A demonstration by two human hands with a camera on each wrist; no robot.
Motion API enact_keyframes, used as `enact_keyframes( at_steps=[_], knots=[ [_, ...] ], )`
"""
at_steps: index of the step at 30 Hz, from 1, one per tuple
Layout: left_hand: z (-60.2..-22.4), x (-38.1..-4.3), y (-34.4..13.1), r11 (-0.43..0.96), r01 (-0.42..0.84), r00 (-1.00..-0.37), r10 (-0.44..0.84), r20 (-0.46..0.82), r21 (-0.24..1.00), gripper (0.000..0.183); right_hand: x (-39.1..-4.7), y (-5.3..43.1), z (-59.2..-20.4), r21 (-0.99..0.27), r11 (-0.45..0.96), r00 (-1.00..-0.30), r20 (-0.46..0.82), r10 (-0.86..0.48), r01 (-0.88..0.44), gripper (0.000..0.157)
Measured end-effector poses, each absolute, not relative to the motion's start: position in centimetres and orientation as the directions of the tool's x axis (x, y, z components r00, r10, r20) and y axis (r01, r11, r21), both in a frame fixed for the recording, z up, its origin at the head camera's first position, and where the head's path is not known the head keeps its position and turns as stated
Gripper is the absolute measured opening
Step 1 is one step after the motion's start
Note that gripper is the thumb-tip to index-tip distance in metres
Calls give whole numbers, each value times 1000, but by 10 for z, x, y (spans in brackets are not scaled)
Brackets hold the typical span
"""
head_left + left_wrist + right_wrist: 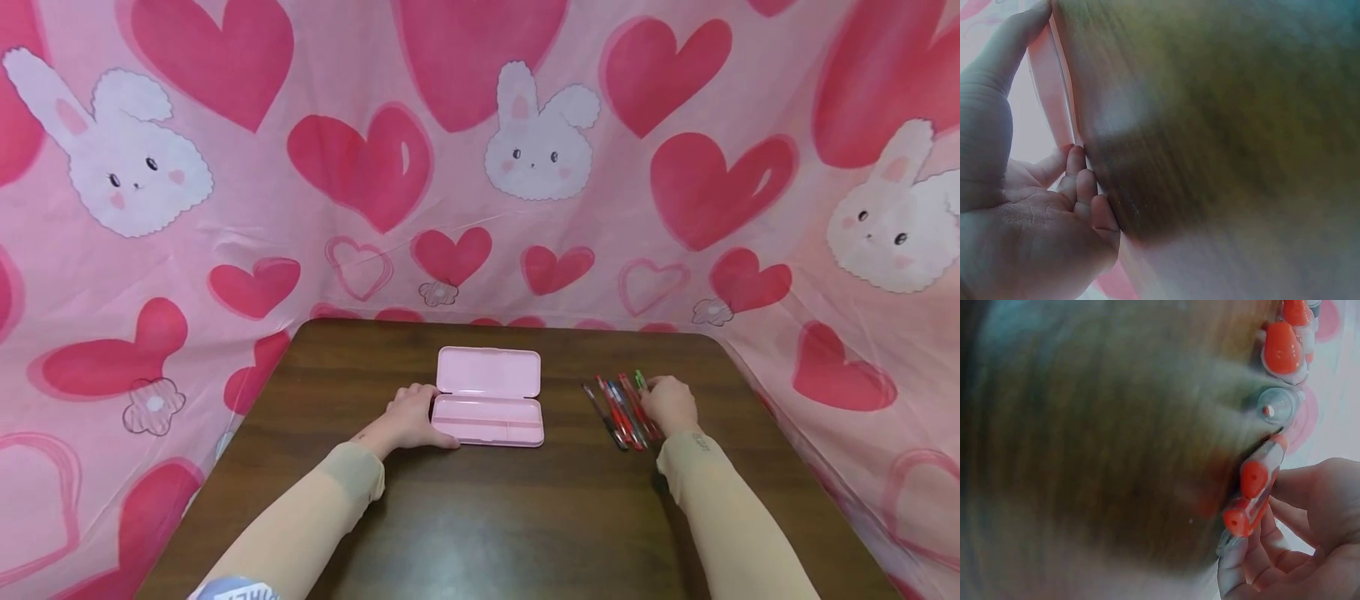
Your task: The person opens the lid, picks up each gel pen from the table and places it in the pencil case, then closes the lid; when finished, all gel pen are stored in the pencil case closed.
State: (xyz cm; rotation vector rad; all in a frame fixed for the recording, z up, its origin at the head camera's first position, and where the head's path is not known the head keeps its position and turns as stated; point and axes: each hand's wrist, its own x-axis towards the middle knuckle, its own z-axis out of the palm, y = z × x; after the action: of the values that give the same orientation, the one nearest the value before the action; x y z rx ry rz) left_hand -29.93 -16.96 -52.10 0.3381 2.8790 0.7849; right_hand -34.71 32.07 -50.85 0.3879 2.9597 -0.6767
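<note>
A pink pencil case (pixel 487 372) lies on the table with its lid folded back; its divided tray faces up. My left hand (pixel 408 419) holds the case's left end, thumb at the front corner and fingers along the side, as the left wrist view shows against the case's edge (pixel 1050 81). To the right is a row of several pens, with a dark one (pixel 602 414) at its left and red ones (pixel 615 408) in between. My right hand (pixel 672 404) grips pens at the row's right end, by a green-topped pen (pixel 640 379). Red pen ends (pixel 1254 479) show between thumb and fingers.
The brown wooden table (pixel 480 517) has rounded far corners. Behind it and at both sides hangs a pink cloth (pixel 465 192) with hearts and rabbits. Bare tabletop lies between the case and the pens.
</note>
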Motion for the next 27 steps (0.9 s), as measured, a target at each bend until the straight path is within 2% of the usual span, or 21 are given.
enact_keyframes(
  at_steps=[4, 8, 16, 22, 27],
  knots=[
    [-518, -299, -169, 837, 179, -965, 253, -75, 517, 105, -345, 319, -504, -451, 848, -960, -153, 235, 279, 51],
    [-517, -299, -169, 843, 178, -966, 249, -74, 508, 106, -344, 314, -499, -478, 851, -976, -106, 189, 216, 51],
    [-517, -296, -171, 840, 162, -966, 243, -91, 517, 107, -347, 280, -488, -419, 908, -994, 107, 30, -18, 40],
    [-520, -297, -170, 844, 167, -965, 245, -89, 510, 107, -340, 239, -476, -363, 906, -957, 261, -127, -219, 32],
    [-519, -297, -170, 843, 164, -965, 244, -94, 512, 107, -335, 207, -467, -345, 878, -922, 316, -225, -333, 30]
  ],
)
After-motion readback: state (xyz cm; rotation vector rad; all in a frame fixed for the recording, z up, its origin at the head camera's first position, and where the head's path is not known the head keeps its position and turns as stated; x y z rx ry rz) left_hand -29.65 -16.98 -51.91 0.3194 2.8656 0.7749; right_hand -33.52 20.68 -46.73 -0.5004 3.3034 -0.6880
